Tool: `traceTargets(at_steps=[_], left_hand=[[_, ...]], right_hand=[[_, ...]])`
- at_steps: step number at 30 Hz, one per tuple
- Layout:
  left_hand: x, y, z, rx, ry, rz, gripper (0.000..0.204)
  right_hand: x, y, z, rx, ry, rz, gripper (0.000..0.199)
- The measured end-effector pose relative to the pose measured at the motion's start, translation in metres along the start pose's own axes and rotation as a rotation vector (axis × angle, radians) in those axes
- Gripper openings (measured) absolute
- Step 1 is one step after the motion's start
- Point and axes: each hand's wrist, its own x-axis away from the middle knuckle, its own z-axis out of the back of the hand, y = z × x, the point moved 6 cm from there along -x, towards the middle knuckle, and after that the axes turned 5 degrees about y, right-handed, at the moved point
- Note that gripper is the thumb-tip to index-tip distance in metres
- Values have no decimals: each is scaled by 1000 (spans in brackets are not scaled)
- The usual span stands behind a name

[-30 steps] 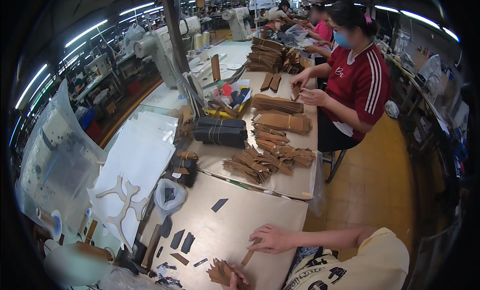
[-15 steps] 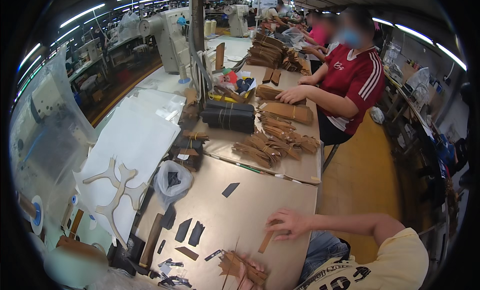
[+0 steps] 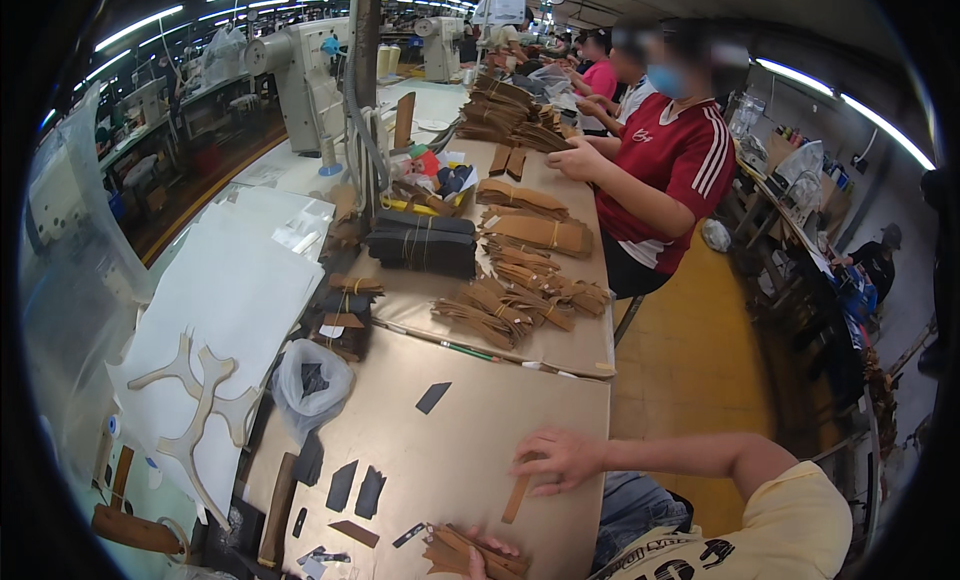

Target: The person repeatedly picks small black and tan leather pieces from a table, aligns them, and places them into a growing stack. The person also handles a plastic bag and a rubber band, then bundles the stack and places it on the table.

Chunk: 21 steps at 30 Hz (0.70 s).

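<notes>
My right hand rests on the tan worktable, its fingertips pinching the top end of a narrow brown leather strip that lies on the surface. Only the fingers of my left hand show at the bottom edge. They are closed on a fanned stack of brown leather pieces. The two hands are about a hand's width apart. Several dark cut pieces lie to the left of the stack, and a single dark piece lies further up the table.
A clear plastic bag and white sheets with tan cut-outs sit at the left. Bundles of brown leather and a dark bundle cover the far table. A person in a red shirt works there. Sewing machines stand behind.
My right hand has stayed on the strip, shifting slightly up the table. The view has swung, bringing the far table and the seated person closer to the middle.
</notes>
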Motion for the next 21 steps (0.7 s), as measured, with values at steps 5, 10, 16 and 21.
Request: traceTargets(at_steps=[5,10,16,21], left_hand=[[-5,2,-7,-15,57,-23,31],[-12,5,-17,-36,150,-83,29],[-16,11,-33,-83,303,-211,28],[-14,19,-57,-142,412,-348,27]], right_hand=[[1,1,-1,-25,40,-6,46],[2,2,-3,-31,36,-31,45],[7,8,-8,-98,32,-35,43],[8,8,-11,-93,76,-8,40]])
